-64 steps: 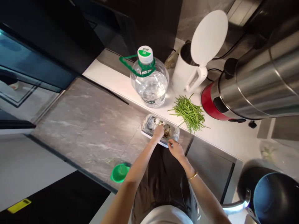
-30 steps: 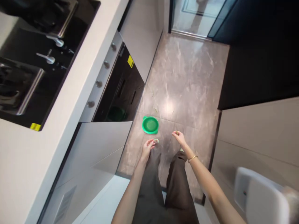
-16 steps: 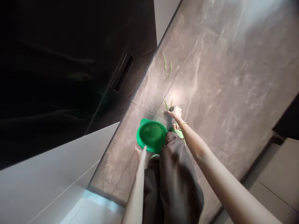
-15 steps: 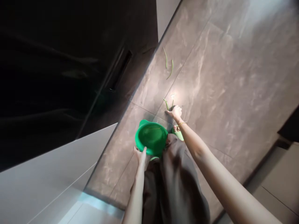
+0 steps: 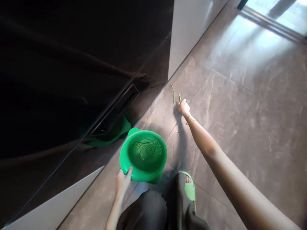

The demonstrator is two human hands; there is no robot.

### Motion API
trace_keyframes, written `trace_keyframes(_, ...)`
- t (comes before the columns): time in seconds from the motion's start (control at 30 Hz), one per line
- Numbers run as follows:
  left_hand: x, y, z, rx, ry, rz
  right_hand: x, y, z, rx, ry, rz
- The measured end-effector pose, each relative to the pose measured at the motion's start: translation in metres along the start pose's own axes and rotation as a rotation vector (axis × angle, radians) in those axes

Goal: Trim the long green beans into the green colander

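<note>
A green plastic colander (image 5: 144,156) stands on the grey tiled floor (image 5: 240,105), and one thin green stalk lies inside it. My left hand (image 5: 122,180) grips the colander's near rim with the thumb over the edge. My right arm is stretched far forward; my right hand (image 5: 184,106) is closed on a green stalk (image 5: 179,97) down at the floor. A second green stalk (image 5: 173,92) lies loose on the tile just left of that hand. A gold bracelet sits on my right wrist.
A glossy black cabinet front (image 5: 72,80) fills the left and mirrors the colander. A white panel (image 5: 189,28) stands beyond it. My dark trousers and a green sandal (image 5: 190,188) are at the bottom. A bright doorway strip (image 5: 275,16) is at the top right.
I turned from the counter and crouched to the floor. My left hand took hold of the colander's rim. My right hand reached further out to the far pair of stalks.
</note>
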State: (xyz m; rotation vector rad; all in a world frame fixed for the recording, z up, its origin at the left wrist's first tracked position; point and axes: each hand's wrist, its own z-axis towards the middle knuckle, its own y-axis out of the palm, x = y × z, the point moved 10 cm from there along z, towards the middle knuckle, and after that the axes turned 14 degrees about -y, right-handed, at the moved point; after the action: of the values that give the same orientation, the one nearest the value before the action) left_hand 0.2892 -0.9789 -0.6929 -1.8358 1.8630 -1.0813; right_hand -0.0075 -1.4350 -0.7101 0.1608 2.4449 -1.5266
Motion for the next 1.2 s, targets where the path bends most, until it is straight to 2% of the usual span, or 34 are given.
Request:
trace_keyframes(0.07,0.021,0.000,0.006,-0.003,0.040,-0.009,-0.007,-0.014,0.033,0.019,0.051,0.017)
trace_keyframes(0.13,0.036,0.001,0.008,-0.011,0.074,-0.018,-0.015,-0.014,0.054,0.009,0.074,0.032)
trace_keyframes(0.27,0.053,0.004,0.010,-0.038,0.106,-0.013,-0.025,0.000,0.062,-0.041,0.057,0.044)
trace_keyframes(0.33,0.062,0.000,0.006,-0.020,0.111,0.029,-0.026,0.000,0.051,-0.058,0.042,0.043)
trace_keyframes(0.4,0.076,-0.011,-0.007,0.011,0.128,0.059,-0.024,-0.013,0.028,-0.057,0.027,0.042)
trace_keyframes(0.47,0.095,-0.027,-0.032,0.030,0.137,0.073,-0.019,-0.041,-0.008,-0.048,0.017,0.043)
trace_keyframes(0.53,0.114,-0.046,-0.065,0.033,0.108,0.103,-0.015,-0.082,-0.056,-0.014,-0.029,0.094)
trace_keyframes(0.6,0.135,-0.070,-0.109,0.031,0.079,0.147,-0.013,-0.137,-0.118,0.086,-0.120,0.228)
trace_keyframes(0.67,0.160,-0.098,-0.160,0.019,0.101,0.186,-0.002,-0.199,-0.194,0.249,-0.152,0.352)
trace_keyframes(0.73,0.185,-0.134,-0.219,0.011,0.156,0.239,0.015,-0.253,-0.284,0.373,-0.094,0.423)
trace_keyframes(0.8,0.206,-0.176,-0.279,0.005,0.206,0.315,0.030,-0.292,-0.385,0.411,0.014,0.481)
trace_keyframes(0.87,0.221,-0.222,-0.336,-0.022,0.243,0.393,0.037,-0.315,-0.491,0.395,0.141,0.543)
trace_keyframes(0.93,0.229,-0.265,-0.387,-0.073,0.260,0.478,0.041,-0.328,-0.602,0.383,0.293,0.589)
trace_keyframes(1.03,0.249,-0.314,-0.456,-0.118,0.416,0.591,0.044,-0.340,-0.767,0.393,0.541,0.580)
trace_keyframes(1.1,0.264,-0.328,-0.502,-0.146,0.572,0.673,0.040,-0.345,-0.872,0.388,0.694,0.533)
trace_keyframes(1.2,0.273,-0.322,-0.573,-0.275,0.739,0.848,0.024,-0.344,-1.007,0.394,0.884,0.518)
